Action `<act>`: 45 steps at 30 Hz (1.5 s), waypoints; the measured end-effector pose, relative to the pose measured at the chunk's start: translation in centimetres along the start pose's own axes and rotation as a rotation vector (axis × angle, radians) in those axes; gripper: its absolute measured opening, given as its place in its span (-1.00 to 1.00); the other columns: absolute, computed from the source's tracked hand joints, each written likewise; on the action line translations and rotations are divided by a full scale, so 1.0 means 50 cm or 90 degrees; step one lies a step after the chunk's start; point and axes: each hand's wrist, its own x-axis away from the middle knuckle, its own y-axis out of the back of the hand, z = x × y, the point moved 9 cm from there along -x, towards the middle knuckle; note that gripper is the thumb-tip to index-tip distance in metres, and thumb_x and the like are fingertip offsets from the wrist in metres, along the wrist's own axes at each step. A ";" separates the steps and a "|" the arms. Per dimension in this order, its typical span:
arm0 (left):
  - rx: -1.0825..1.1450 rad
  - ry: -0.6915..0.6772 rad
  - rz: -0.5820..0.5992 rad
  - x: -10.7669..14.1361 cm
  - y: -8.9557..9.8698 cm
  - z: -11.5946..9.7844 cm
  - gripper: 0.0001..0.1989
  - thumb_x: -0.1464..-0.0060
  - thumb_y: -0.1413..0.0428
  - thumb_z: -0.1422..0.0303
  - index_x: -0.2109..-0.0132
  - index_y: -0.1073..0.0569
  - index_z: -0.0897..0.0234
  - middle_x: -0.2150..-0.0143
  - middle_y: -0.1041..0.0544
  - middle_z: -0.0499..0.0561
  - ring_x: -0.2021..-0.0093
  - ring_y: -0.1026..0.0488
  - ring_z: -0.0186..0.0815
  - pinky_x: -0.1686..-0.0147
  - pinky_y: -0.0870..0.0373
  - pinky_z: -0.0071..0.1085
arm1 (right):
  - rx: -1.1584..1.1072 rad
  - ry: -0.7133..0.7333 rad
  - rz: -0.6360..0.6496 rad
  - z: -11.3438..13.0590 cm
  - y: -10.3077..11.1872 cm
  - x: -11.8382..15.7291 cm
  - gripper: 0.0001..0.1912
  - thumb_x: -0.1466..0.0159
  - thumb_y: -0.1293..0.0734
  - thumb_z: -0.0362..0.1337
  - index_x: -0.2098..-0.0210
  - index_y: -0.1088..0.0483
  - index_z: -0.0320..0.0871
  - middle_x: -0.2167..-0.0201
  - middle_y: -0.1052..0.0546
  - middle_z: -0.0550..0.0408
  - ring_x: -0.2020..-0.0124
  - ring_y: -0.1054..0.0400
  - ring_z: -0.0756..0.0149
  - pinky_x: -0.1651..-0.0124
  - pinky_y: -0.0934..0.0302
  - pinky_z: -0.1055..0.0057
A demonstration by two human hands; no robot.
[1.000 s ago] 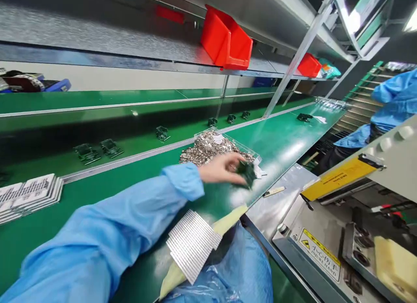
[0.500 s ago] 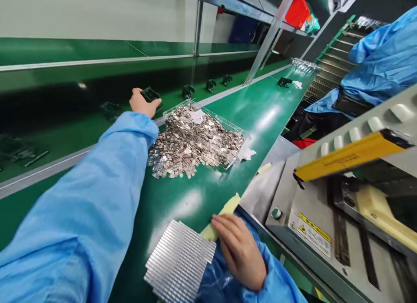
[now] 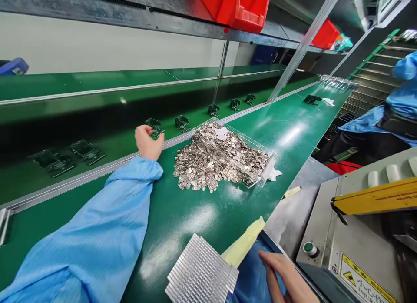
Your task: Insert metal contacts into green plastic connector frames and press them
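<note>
The left grip clamps a dark green fixture, while the right grip lies open near a finned metal plate.

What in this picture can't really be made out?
Right hand: cut off by the head view's bottom edge.
Dark part: fingers of the left hand hide whether it is gripped.
Metal pieces: too small and heaped to tell apart.
Warning label: cut off by the bottom edge.
</note>
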 end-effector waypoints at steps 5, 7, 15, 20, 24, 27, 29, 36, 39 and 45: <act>-0.040 0.081 0.036 -0.063 0.005 0.097 0.06 0.32 -0.38 0.18 -0.23 0.01 0.42 -0.23 -0.16 0.35 -0.27 -0.08 0.19 -0.19 -0.06 0.11 | -0.067 -0.093 0.018 0.003 -0.031 -0.129 -0.79 -0.32 -0.23 -0.29 0.09 -0.42 0.02 0.26 -0.56 0.00 0.30 -0.50 0.13 0.31 -0.44 0.27; -0.041 0.090 0.086 -0.087 -0.029 0.106 0.12 0.36 -0.40 0.14 -0.24 0.03 0.42 -0.22 -0.22 0.30 -0.26 -0.10 0.23 -0.18 -0.02 0.18 | -0.076 -0.119 0.063 0.000 -0.067 -0.183 -0.80 -0.33 -0.22 -0.26 0.12 -0.44 -0.09 0.32 -0.55 0.00 0.33 -0.47 0.18 0.31 -0.40 0.30; 0.049 0.128 0.035 -0.086 -0.017 0.096 -0.29 0.28 -0.37 0.36 -0.01 -0.21 0.37 -0.09 -0.37 0.18 -0.17 -0.26 0.06 -0.19 -0.13 0.06 | -0.009 -0.155 0.158 -0.040 -0.205 -0.318 -0.83 -0.25 -0.26 -0.33 0.25 -0.48 -0.19 0.45 -0.48 0.06 0.49 -0.32 0.35 0.39 -0.24 0.41; 0.219 0.102 0.073 0.058 0.068 0.037 -0.41 0.23 -0.32 0.30 0.07 -0.20 0.22 -0.03 -0.44 0.03 0.04 -0.49 -0.15 -0.05 -0.41 -0.10 | 0.049 -0.131 0.189 -0.032 -0.256 -0.340 -0.93 -0.19 -0.38 -0.32 0.30 -0.48 -0.16 0.40 -0.43 0.09 0.48 -0.26 0.36 0.36 -0.16 0.40; 0.350 0.125 0.186 0.253 0.140 0.012 -0.49 0.28 -0.33 0.20 0.24 -0.22 0.18 0.04 -0.50 0.00 0.11 -0.55 -0.14 0.06 -0.53 -0.16 | 0.044 -0.119 0.188 -0.024 -0.264 -0.335 -0.94 -0.17 -0.39 -0.38 0.43 -0.44 -0.14 0.42 -0.40 0.12 0.48 -0.24 0.36 0.36 -0.11 0.41; 0.439 0.239 0.249 0.389 0.192 0.025 -0.47 0.32 -0.37 0.25 0.21 -0.28 0.14 0.07 -0.53 0.04 0.04 -0.52 -0.06 0.02 -0.51 -0.11 | 0.026 -0.114 0.177 -0.021 -0.259 -0.332 -0.91 -0.13 -0.37 -0.43 0.46 -0.41 -0.15 0.45 -0.37 0.13 0.47 -0.23 0.36 0.37 -0.12 0.42; 0.469 0.300 0.271 0.453 0.219 0.029 -0.45 0.32 -0.38 0.28 0.15 -0.32 0.11 0.05 -0.54 0.04 0.03 -0.52 -0.06 0.01 -0.52 -0.13 | 0.005 -0.113 0.176 -0.015 -0.251 -0.329 -0.92 -0.14 -0.35 -0.44 0.46 -0.39 -0.16 0.49 -0.35 0.14 0.49 -0.23 0.37 0.40 -0.13 0.44; 0.553 0.354 0.372 0.530 0.214 -0.005 -0.46 0.26 -0.38 0.31 0.12 -0.31 0.14 0.13 -0.58 0.05 0.11 -0.56 -0.10 0.04 -0.53 -0.13 | -0.163 -0.080 0.182 0.084 -0.159 -0.246 -0.79 -0.28 -0.23 -0.28 0.15 -0.44 -0.15 0.48 -0.45 0.10 0.54 -0.29 0.36 0.47 -0.21 0.44; 0.589 0.320 0.389 0.537 0.206 -0.022 -0.44 0.20 -0.35 0.34 0.04 -0.29 0.11 0.10 -0.56 0.02 0.08 -0.55 -0.16 0.04 -0.53 -0.18 | -0.312 -0.169 0.219 0.116 -0.135 -0.170 -0.83 -0.31 -0.25 -0.20 0.20 -0.41 -0.14 0.49 -0.49 0.09 0.53 -0.37 0.34 0.45 -0.29 0.44; 0.591 0.223 0.426 0.564 0.217 -0.057 -0.52 0.02 -0.25 0.35 -0.05 -0.31 0.05 0.13 -0.53 0.03 0.18 -0.55 -0.25 0.21 -0.56 -0.39 | -0.511 -0.291 0.172 0.166 -0.158 -0.083 -0.88 -0.24 -0.34 -0.22 0.35 -0.43 -0.14 0.39 -0.52 0.04 0.37 -0.42 0.28 0.41 -0.30 0.43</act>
